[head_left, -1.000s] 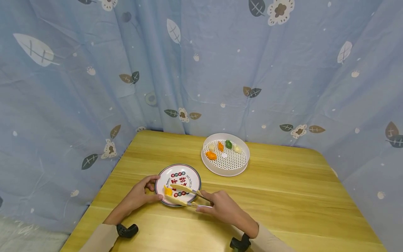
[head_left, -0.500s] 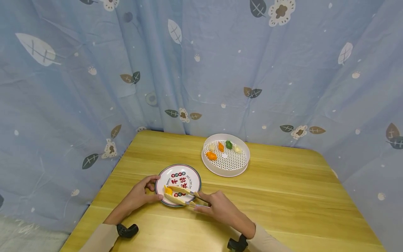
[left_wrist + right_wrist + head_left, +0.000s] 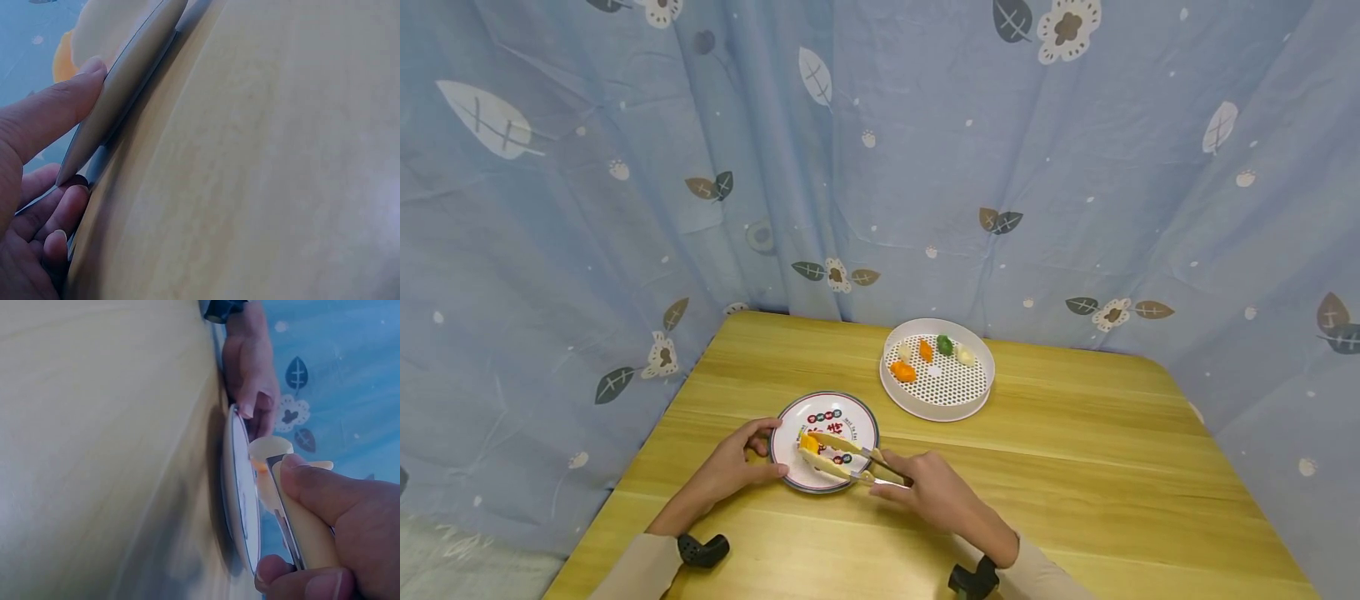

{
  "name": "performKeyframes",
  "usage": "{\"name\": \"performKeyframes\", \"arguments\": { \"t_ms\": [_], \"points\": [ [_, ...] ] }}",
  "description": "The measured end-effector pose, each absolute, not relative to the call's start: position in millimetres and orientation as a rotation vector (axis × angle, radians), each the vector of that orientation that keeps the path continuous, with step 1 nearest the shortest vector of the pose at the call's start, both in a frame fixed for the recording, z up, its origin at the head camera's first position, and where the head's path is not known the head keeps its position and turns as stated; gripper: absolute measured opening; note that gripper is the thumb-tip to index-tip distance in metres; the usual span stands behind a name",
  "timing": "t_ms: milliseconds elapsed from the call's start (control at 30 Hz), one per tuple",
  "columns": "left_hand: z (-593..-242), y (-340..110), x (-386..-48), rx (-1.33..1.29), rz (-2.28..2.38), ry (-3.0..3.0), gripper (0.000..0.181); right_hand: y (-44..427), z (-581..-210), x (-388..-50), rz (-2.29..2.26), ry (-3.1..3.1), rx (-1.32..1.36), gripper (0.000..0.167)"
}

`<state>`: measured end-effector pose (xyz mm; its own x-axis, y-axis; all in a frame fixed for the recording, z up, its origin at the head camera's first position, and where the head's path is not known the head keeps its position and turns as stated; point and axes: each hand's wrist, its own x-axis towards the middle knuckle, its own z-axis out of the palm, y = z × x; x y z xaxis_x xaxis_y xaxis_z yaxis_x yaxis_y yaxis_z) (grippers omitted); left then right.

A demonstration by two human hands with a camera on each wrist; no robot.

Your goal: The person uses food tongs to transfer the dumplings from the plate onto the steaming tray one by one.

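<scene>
A white plate point(image 3: 831, 403) with red and green print lies on the table's left half. My left hand point(image 3: 733, 461) grips its left rim, thumb on top and fingers curled at the edge point(image 3: 44, 169). In my right hand point(image 3: 928, 492) is a pair of tongs point(image 3: 835, 472) with pale yellow tips and metal arms. Between those tips sits a yellow-orange food piece point(image 3: 809, 443), over the left part of the plate; whether it touches the plate I cannot tell. The right wrist view shows the thumb and fingers round the tongs' handle point(image 3: 306, 531).
Behind and to the right stands a round white steamer tray point(image 3: 936, 410) with a perforated base. It holds orange pieces point(image 3: 903, 372), a green piece point(image 3: 944, 344) and pale pieces point(image 3: 966, 356). A blue patterned curtain point(image 3: 910, 167) hangs beyond the wooden table point(image 3: 1075, 467).
The tongs' tips have come together round the yellow-orange piece. It has moved slightly right and away from the plate's left rim. The left hand and the plate have stayed put.
</scene>
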<state>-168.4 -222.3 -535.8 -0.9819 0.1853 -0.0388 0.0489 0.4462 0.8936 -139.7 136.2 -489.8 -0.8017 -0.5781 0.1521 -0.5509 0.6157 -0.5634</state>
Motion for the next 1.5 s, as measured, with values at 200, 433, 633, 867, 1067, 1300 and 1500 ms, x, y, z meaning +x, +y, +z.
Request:
{"name": "performKeyframes", "arguments": {
  "t_ms": [200, 433, 633, 867, 1067, 1300, 1500],
  "points": [
    [-535, -222, -168, 0.219, 1.586, 2.551, 0.077, 143, -487, -143, -0.958, 2.836, -0.999, 0.059],
    [-538, -223, -169, 0.240, 1.566, 2.575, 0.076, 151, -481, -146, -0.987, 2.869, -0.990, 0.059],
    [-539, -223, -169, 0.257, 1.577, 2.577, 0.077, 159, -476, -149, -0.997, 2.894, -0.885, 0.060],
    [-539, -224, -169, 0.267, 1.590, 2.563, 0.076, 171, -473, -154, -1.002, 2.945, -0.885, 0.055],
    [-538, -224, -168, 0.262, 1.582, 2.566, 0.077, 182, -473, -158, -1.001, 3.003, -0.907, 0.052],
    [-538, -224, -168, 0.257, 1.606, 2.551, 0.077, 198, -470, -160, -0.962, 3.048, -0.790, 0.060],
    [-537, -224, -168, 0.256, 1.642, 2.518, 0.076, 214, -468, -163, -0.941, 3.102, -0.719, 0.061]
  ]
}}
